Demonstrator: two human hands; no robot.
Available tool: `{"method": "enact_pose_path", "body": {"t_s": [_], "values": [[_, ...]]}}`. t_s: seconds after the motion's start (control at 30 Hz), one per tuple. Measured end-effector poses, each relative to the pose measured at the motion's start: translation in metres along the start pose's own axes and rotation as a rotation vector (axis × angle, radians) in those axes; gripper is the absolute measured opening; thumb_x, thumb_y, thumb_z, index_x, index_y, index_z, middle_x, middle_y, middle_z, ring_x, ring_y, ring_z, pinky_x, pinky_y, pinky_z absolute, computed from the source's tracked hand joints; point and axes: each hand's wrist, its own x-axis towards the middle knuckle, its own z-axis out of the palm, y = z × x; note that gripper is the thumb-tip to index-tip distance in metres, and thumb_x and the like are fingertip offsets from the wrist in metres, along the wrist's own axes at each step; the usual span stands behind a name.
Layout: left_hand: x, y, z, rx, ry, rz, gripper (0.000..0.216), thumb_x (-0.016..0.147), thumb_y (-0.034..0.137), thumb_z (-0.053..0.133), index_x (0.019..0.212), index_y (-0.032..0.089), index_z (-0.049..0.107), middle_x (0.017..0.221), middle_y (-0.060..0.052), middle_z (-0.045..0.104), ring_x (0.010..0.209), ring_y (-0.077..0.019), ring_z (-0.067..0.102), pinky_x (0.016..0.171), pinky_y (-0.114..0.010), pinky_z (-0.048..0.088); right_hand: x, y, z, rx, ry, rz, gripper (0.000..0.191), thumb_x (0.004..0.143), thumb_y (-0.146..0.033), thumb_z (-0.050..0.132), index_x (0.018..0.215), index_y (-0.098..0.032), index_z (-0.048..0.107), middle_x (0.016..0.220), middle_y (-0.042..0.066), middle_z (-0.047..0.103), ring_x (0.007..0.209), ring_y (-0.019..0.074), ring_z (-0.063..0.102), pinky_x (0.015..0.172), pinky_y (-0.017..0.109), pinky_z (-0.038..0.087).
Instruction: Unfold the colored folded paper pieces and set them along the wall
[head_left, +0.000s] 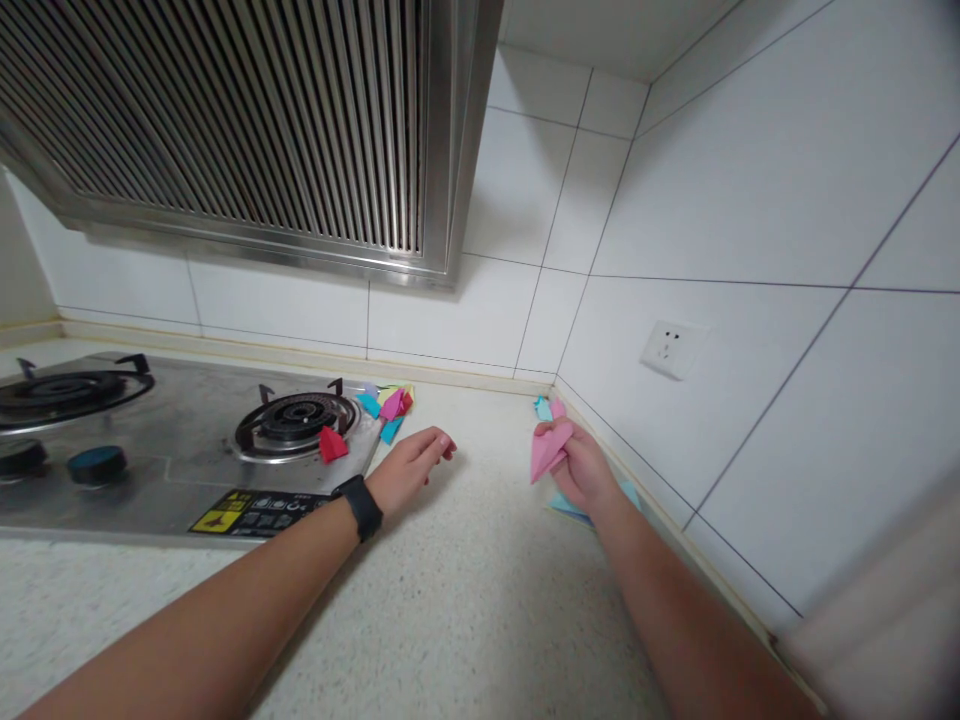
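Note:
My right hand point(589, 474) grips a pink folded paper piece point(550, 450), its point hanging down over the counter. Beneath that wrist lie flat bluish paper sheets point(568, 508), partly covered. Just beyond the hand, in the corner, sits a small light-blue folded paper point(542, 407) with a bit of pink paper point(558, 408) beside it. My left hand point(409, 466), wearing a black watch, hovers over the counter with fingers curled in and nothing visible in them. Nearest to it is a cluster of colourful folded papers point(392, 405) at the hob's right edge.
A red folded paper point(332, 445) rests on the steel gas hob point(187, 440) by the right burner point(301, 420). Overhead at left hangs a slatted range hood point(262, 130). The speckled counter point(457, 600) meets a tiled wall with a socket point(670, 348) on the right.

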Motion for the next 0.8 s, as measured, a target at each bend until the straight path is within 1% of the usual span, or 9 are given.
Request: {"method": "enact_pose_path", "body": {"t_s": [0.17, 0.33, 0.5, 0.57, 0.67, 0.73, 0.8], "values": [[-0.001, -0.001, 0.002, 0.055, -0.043, 0.019, 0.038, 0.092, 0.049, 0.037, 0.089, 0.018, 0.060, 0.086, -0.003, 0.059, 0.077, -0.0160, 0.053, 0.050, -0.020, 0.042, -0.005, -0.009, 0.008, 0.087, -0.004, 0.025, 0.012, 0.068, -0.020, 0.068, 0.065, -0.022, 0.057, 0.077, -0.002, 0.064, 0.061, 0.0118, 0.051, 0.057, 0.025, 0.044], [-0.003, 0.003, 0.003, 0.117, -0.074, 0.020, 0.039, 0.092, 0.048, 0.037, 0.085, 0.018, 0.060, 0.081, -0.003, 0.058, 0.074, -0.0160, 0.053, 0.051, -0.021, 0.041, -0.010, -0.016, 0.014, 0.165, -0.045, 0.038, 0.016, 0.068, -0.020, 0.069, 0.063, -0.022, 0.053, 0.077, -0.002, 0.062, 0.059, 0.0107, 0.051, 0.058, 0.024, 0.046], [-0.004, 0.006, 0.003, 0.122, -0.061, 0.006, 0.036, 0.092, 0.047, 0.038, 0.094, 0.018, 0.059, 0.086, -0.004, 0.061, 0.074, -0.0158, 0.054, 0.053, -0.021, 0.040, -0.011, -0.016, 0.015, 0.178, -0.091, 0.033, 0.017, 0.069, -0.019, 0.069, 0.063, -0.021, 0.053, 0.078, -0.002, 0.063, 0.061, 0.0106, 0.053, 0.058, 0.023, 0.047], [-0.004, 0.005, 0.004, 0.132, -0.056, 0.017, 0.036, 0.092, 0.047, 0.039, 0.095, 0.018, 0.059, 0.086, -0.004, 0.062, 0.074, -0.0156, 0.054, 0.054, -0.022, 0.041, -0.008, -0.013, 0.013, 0.155, -0.056, 0.026, 0.015, 0.070, -0.019, 0.068, 0.064, -0.021, 0.054, 0.079, -0.003, 0.064, 0.062, 0.0106, 0.054, 0.060, 0.023, 0.049], [-0.004, 0.004, 0.004, 0.151, -0.064, 0.032, 0.035, 0.092, 0.047, 0.040, 0.095, 0.018, 0.060, 0.083, -0.003, 0.062, 0.071, -0.0149, 0.053, 0.055, -0.022, 0.040, -0.003, -0.007, 0.010, 0.093, 0.043, 0.003, 0.009, 0.070, -0.018, 0.068, 0.070, -0.021, 0.060, 0.078, -0.002, 0.066, 0.066, 0.0113, 0.057, 0.064, 0.024, 0.051], [-0.004, 0.005, 0.005, 0.156, -0.077, 0.030, 0.035, 0.092, 0.046, 0.040, 0.095, 0.018, 0.060, 0.083, -0.002, 0.063, 0.068, -0.0144, 0.052, 0.054, -0.023, 0.040, 0.001, -0.003, 0.008, 0.057, 0.079, -0.018, 0.011, 0.068, -0.016, 0.068, 0.077, -0.020, 0.064, 0.078, 0.000, 0.067, 0.071, 0.0128, 0.060, 0.070, 0.026, 0.051], [-0.005, 0.006, 0.005, 0.155, -0.086, 0.027, 0.034, 0.092, 0.046, 0.040, 0.094, 0.018, 0.060, 0.083, -0.002, 0.063, 0.067, -0.0139, 0.052, 0.055, -0.023, 0.040, 0.005, 0.001, 0.005, 0.030, 0.085, -0.027, 0.015, 0.067, -0.015, 0.068, 0.081, -0.019, 0.065, 0.080, 0.001, 0.068, 0.077, 0.0149, 0.061, 0.075, 0.028, 0.050]]}}
